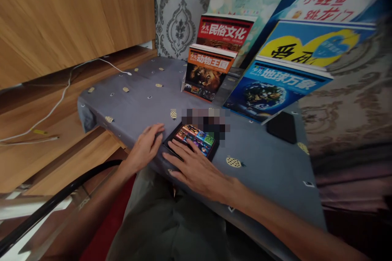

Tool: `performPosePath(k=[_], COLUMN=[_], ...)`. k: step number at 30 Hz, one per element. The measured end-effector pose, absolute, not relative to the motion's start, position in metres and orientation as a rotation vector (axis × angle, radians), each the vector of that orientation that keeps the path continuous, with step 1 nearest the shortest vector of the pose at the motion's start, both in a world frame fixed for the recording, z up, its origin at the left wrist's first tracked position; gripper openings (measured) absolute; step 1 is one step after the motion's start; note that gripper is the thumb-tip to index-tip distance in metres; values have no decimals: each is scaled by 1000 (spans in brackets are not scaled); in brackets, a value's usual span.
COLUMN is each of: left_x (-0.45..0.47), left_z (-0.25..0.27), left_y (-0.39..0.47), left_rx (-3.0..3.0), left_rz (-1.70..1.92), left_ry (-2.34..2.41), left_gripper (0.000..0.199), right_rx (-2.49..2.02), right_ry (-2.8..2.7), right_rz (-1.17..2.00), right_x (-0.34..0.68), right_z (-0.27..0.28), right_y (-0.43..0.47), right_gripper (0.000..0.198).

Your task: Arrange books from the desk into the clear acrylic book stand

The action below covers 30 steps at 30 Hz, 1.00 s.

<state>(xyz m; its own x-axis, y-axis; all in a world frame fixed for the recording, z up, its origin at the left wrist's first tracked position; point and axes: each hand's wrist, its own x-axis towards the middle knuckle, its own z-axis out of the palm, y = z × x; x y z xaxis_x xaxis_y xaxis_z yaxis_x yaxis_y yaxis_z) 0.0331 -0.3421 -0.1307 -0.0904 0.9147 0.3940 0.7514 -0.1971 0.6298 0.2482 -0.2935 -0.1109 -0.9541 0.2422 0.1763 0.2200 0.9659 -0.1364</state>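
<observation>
On the grey cloth-covered table lies a flat, dark-bordered book or tablet (200,134), its face filled with rows of small colourful pictures; which of the two it is I cannot tell. Its far end is hidden by a pixelated patch. My right hand (196,167) rests palm down over its near edge, fingers spread and lying flat. Just left of it, my left hand (146,147) is at the table's front edge, its fingers stretched forward and slightly bent, with nothing visible in them.
Upright books stand behind, including an orange one with a lion (208,73) and a blue one with a globe (269,89). A black phone-like slab (281,127) lies at right. A white cable (65,85) runs along the wooden shelf at left. A black curved bar (70,189) is lower left.
</observation>
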Motion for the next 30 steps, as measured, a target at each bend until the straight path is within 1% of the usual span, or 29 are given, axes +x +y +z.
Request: performPosePath(k=[4, 8, 13, 16, 18, 21, 24, 30], left_x=[48, 57, 43, 35, 36, 45, 58, 90], left_z=[-129, -124, -112, -101, -95, -90, -88, -81], left_y=[-335, -330, -309, -284, -265, -237, -212, -174], left_rx=[2119, 2103, 1634, 1317, 1196, 1203, 1254, 1263], left_rz=[1040, 1056, 1121, 1060, 930, 760, 728, 684], left_ry=[1812, 1750, 1600, 1524, 1494, 1470, 1440, 1278], left_gripper=[35, 39, 49, 56, 52, 47, 46, 35], right_rx=[-576, -709, -699, -700, -696, -676, -574, -462], right_ry=[-2825, -2766, -2757, -2772, -2787, -2804, -2840, -2895], right_rz=[151, 202, 277, 287, 295, 305, 349, 416], right_x=[265, 273, 272, 273, 274, 274, 275, 280], right_z=[-115, -122, -120, -117, -116, -119, -121, -112], right_y=[-291, -289, -289, -289, -289, -289, -289, -291], right_gripper=[47, 45, 46, 48, 49, 50, 47, 52])
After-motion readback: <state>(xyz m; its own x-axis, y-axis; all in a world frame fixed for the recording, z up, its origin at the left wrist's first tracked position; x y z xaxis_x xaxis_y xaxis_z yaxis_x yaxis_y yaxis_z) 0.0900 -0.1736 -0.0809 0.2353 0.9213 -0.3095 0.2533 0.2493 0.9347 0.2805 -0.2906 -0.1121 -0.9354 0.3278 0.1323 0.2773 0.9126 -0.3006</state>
